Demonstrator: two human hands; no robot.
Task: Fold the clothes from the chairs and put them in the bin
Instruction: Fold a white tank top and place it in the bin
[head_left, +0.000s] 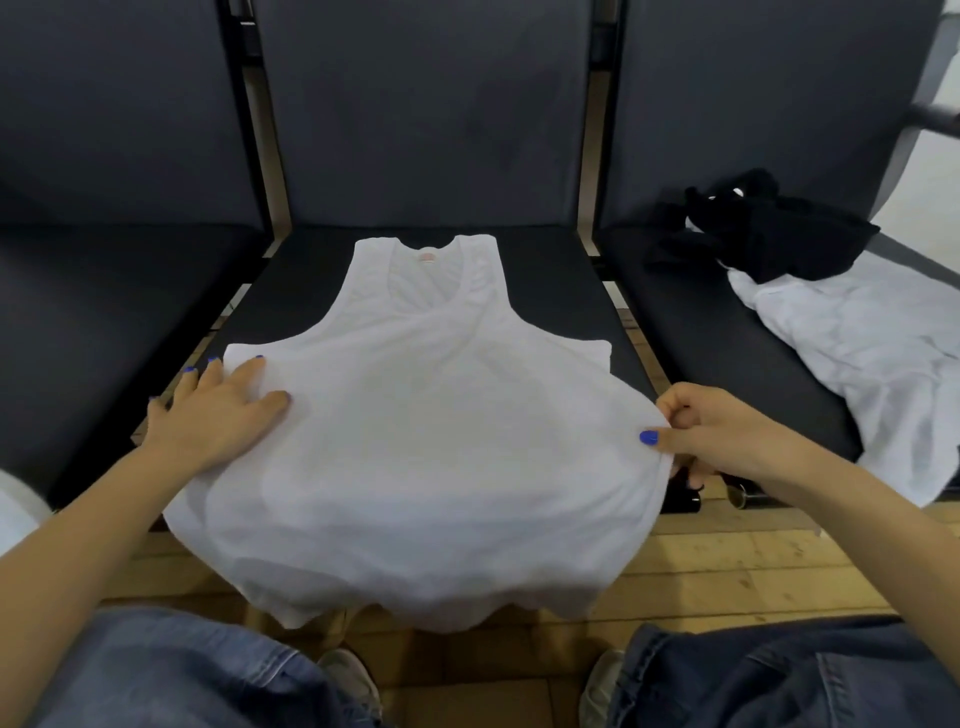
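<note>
The hem of the white tank top (415, 415) hangs over the front edge of the middle chair (561, 270) and hides that edge; its neckline lies toward the chair back. The fingertips of the right hand (727, 436) are tucked under the fabric, out of sight, but the thumb shows on top, so this hand pinches the top's right side edge. The left hand (208, 410) lies flat with fingers spread, pressing the top's left side against the seat and gripping nothing.

Three dark chairs stand in a row: the left chair (104, 291) beside the middle one is cut off at the frame edge, and so is the right chair (701, 322). On that right chair lie two more garments: a crumpled black garment (769, 234) resting on a white garment (872, 353) that spills off the seat front. Their exact shapes are hard to make out. Three garments are in view altogether.
</note>
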